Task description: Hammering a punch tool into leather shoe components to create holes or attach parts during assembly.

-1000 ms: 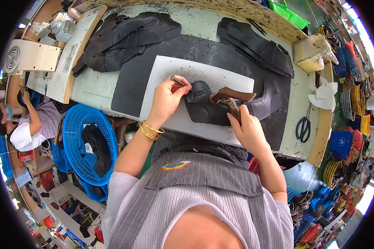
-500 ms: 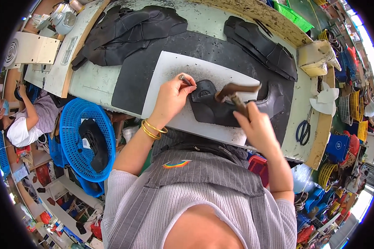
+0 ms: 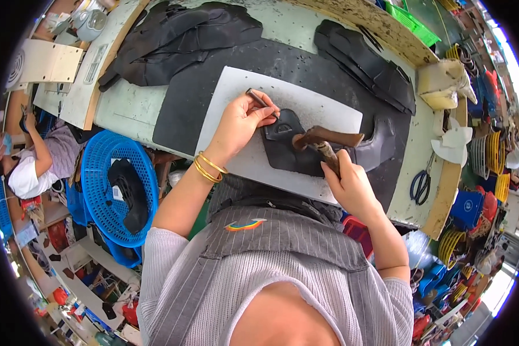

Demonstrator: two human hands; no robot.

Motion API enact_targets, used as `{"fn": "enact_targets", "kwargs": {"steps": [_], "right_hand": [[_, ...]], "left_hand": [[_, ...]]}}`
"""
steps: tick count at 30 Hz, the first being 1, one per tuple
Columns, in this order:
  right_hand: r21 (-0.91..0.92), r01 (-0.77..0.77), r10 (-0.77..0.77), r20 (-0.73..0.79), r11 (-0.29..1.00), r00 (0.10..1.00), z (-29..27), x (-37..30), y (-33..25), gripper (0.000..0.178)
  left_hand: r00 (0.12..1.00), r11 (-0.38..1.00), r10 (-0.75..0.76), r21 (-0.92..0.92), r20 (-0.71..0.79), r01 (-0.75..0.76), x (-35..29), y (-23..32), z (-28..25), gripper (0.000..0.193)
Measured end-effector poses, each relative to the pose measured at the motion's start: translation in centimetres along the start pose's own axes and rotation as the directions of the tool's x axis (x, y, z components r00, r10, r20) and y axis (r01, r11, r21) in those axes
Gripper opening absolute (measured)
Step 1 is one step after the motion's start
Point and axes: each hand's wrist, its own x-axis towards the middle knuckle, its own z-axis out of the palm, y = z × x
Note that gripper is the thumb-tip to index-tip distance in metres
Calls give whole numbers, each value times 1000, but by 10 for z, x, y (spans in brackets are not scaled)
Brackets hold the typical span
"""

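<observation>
My left hand [image 3: 239, 126] pinches a slim metal punch [image 3: 256, 97], slanted with its lower end at the left edge of a black molded piece [image 3: 297, 160]. The piece looks like leather or rubber and lies on a white board [image 3: 232, 86], its right part reaching past the board. In my right hand [image 3: 353, 185] is a hammer [image 3: 332, 137] with a worn brown head, gripped by the handle. Its head hangs over the piece, to the right of the punch and apart from it.
Black pieces are heaped at the back left [image 3: 179, 43], and more lie stacked at the back right [image 3: 366, 66]. Scissors [image 3: 421, 185] rest by the right edge. A blue basket [image 3: 87, 190] holding a black piece stands at the left. Another person [image 3: 40, 167] sits farther left.
The punch has shifted slightly right along the piece's edge and tilts more. The hammer, blurred before, is sharper now, and my right hand sits a little lower.
</observation>
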Motion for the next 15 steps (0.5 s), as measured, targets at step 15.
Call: {"fn": "enact_targets", "kwargs": {"steps": [15], "right_hand": [[26,115,-90,-455,993,886,-81,20,-96,25]], "left_hand": [[868,517,491,778,71,-356,-16,-2,29,4]]}}
